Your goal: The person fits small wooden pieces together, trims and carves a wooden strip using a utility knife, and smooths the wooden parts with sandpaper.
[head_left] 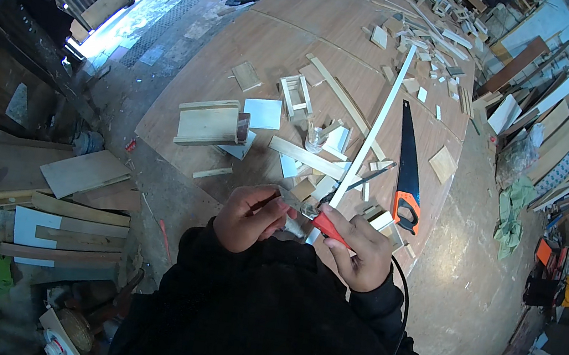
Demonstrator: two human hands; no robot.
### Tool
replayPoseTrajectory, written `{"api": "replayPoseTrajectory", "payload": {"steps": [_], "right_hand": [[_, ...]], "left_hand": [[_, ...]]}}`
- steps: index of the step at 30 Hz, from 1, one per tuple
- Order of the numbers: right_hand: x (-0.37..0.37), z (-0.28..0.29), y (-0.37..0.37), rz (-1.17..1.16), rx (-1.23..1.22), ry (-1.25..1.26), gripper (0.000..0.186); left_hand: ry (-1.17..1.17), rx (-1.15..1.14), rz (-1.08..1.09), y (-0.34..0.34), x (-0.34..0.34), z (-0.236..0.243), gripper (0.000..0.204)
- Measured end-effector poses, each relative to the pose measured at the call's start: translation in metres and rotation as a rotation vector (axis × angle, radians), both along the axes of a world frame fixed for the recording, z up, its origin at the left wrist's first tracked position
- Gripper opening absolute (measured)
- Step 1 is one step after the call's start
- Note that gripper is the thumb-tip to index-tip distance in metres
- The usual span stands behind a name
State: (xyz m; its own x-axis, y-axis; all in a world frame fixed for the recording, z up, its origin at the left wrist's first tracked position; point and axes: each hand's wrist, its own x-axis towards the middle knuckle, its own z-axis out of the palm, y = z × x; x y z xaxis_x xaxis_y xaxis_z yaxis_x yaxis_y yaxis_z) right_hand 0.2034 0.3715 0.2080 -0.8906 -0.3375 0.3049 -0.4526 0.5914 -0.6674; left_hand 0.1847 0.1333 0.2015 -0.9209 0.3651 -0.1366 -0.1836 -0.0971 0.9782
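My right hand (pixel 364 253) is closed around a corded tool with a red handle (pixel 332 229). Its dark metal end points left, toward my other hand, and a black cable (pixel 406 301) trails down past my right sleeve. Thumb and fingers of my left hand (pixel 247 217) are pinched together at a small pale greyish piece (pixel 290 198), whose kind I cannot make out. The two hands are close together in front of my chest, above the near edge of the wooden table (pixel 186 103). A long white strip (pixel 376 128) runs away from me beyond them.
A handsaw (pixel 411 165) with an orange and black handle lies right of the strip. A wooden box-like piece (pixel 208 123), a small wooden frame (pixel 296 98), a clear cup (pixel 315 138) and several offcuts lie on the table. Boards (pixel 68 235) are stacked at left.
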Motion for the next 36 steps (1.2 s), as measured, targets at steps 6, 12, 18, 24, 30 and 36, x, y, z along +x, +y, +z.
{"api": "replayPoseTrajectory", "payload": {"steps": [6, 12, 18, 24, 30, 36], "right_hand": [[0.008, 0.008, 0.001, 0.003, 0.027, 0.016, 0.044], [0.005, -0.012, 0.036, -0.157, 0.118, 0.023, 0.042], [0.011, -0.001, 0.033, -0.075, -0.145, 0.057, 0.041], [0.011, -0.007, 0.008, 0.029, -0.21, -0.003, 0.044], [0.006, -0.001, -0.01, 0.084, -0.211, -0.024, 0.045], [0.0, 0.005, -0.015, 0.163, -0.168, 0.01, 0.045]], "left_hand": [[-0.113, 0.096, -0.053, -0.002, 0.005, 0.001, 0.03], [-0.12, 0.345, 0.14, -0.044, 0.009, 0.006, 0.033], [-0.056, 0.129, 0.21, -0.032, 0.012, 0.043, 0.031], [-0.125, 0.141, 0.245, -0.019, 0.014, 0.044, 0.026], [-0.179, 0.446, 0.04, -0.021, 0.013, 0.024, 0.023], [-0.242, 0.466, 0.019, -0.021, 0.016, 0.024, 0.023]]}}
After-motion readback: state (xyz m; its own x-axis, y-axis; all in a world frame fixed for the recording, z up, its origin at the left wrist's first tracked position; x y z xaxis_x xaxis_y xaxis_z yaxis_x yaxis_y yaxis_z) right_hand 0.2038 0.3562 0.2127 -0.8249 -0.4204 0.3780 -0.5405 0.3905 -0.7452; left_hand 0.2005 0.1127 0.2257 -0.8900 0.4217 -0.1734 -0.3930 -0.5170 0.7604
